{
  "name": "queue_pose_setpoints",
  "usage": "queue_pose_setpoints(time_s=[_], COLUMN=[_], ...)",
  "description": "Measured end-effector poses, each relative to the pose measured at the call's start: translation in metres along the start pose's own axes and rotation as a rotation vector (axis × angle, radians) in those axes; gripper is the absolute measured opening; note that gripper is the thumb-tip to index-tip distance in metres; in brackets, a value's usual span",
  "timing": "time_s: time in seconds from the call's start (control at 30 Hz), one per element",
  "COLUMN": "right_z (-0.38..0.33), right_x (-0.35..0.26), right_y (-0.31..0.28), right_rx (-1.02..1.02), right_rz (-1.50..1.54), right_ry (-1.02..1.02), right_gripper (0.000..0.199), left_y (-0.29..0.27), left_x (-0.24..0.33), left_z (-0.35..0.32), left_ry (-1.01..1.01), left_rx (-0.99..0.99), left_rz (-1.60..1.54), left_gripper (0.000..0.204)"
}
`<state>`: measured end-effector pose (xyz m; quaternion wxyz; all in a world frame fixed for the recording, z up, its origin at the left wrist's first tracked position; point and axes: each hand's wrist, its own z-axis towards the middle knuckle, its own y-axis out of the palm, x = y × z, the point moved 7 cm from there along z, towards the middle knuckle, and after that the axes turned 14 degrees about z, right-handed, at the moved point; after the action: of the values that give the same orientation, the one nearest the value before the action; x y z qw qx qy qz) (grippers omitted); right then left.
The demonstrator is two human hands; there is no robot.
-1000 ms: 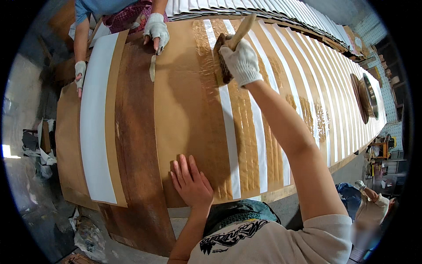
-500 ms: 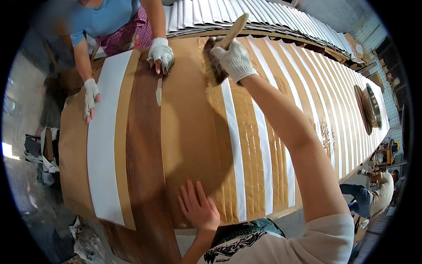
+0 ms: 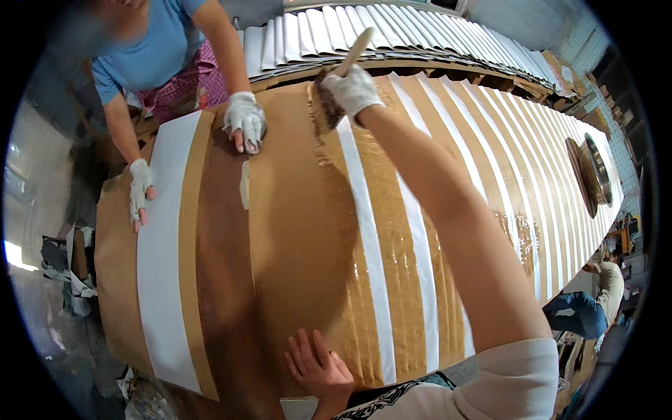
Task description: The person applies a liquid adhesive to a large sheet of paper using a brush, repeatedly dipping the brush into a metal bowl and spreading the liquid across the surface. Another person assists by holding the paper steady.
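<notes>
In my gloved right hand (image 3: 355, 91) is a wide brush with a pale wooden handle (image 3: 357, 47), fingers closed round it. Its dark bristles (image 3: 329, 108) press on the far part of a brown paper sheet (image 3: 297, 196), by a wet, glossy edge. My bare left hand (image 3: 318, 365) lies with fingers spread on the same sheet, at its near end. To the right, overlapping brown sheets alternate with white strips (image 3: 367, 238), and several brown bands shine wet. A co-worker's gloved hand (image 3: 245, 124) touches the brown sheet's left edge; their other gloved hand (image 3: 141, 192) rests on a white sheet (image 3: 164, 259).
A dark brown board surface (image 3: 224, 238) shows left of the sheet. Toward the right end stands a metal bowl (image 3: 595, 168). Folded white sheets (image 3: 336, 31) are stacked behind the table. Another person (image 3: 588, 301) bends at the far right; scraps (image 3: 73, 262) lie at left.
The whole view has shifted, so the table appears lower. My right hand has carried the brush slightly toward the far edge. My left hand stays flat on the sheet.
</notes>
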<state>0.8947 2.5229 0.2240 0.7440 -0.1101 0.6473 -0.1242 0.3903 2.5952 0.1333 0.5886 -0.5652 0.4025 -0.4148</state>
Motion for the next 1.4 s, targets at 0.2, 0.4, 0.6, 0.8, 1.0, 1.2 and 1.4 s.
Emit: queue_pose_setpoints(time_s=[0.2,0.4,0.6,0.8,1.0,1.2,1.4], right_z=[0.059,0.080,0.105,0.071,0.114,0.138,0.150], right_x=[0.050,0.082,0.075,0.073,0.110,0.080,0.108], right_y=[-0.029,-0.147,-0.155,-0.112,-0.187,-0.176,-0.143], right_rx=[0.055,0.218,0.181,0.093,0.216,-0.263,-0.323], right_rz=[-0.169,-0.228,-0.529,-0.248,-0.424,-0.336,-0.489], right_ry=[0.001,0.134,0.041,0.026,0.025,-0.188,-0.325], right_gripper=[0.048,0.045,0.029,0.046,0.050,0.040,0.039], left_y=[0.009,0.008,-0.001,0.013,-0.004,0.014,0.029], left_x=[0.015,0.016,0.030,0.033,0.041,0.035,0.043], left_z=[-0.001,0.009,0.016,0.016,0.028,0.031,0.034], left_ry=[0.005,0.016,-0.019,-0.018,0.045,0.055,0.017], left_rx=[0.027,0.022,0.134,0.249,0.193,0.099,0.108], left_rz=[0.034,0.006,0.034,0.006,-0.019,0.032,0.049], left_gripper=[0.061,0.058,0.052,0.048,0.051,0.052,0.051])
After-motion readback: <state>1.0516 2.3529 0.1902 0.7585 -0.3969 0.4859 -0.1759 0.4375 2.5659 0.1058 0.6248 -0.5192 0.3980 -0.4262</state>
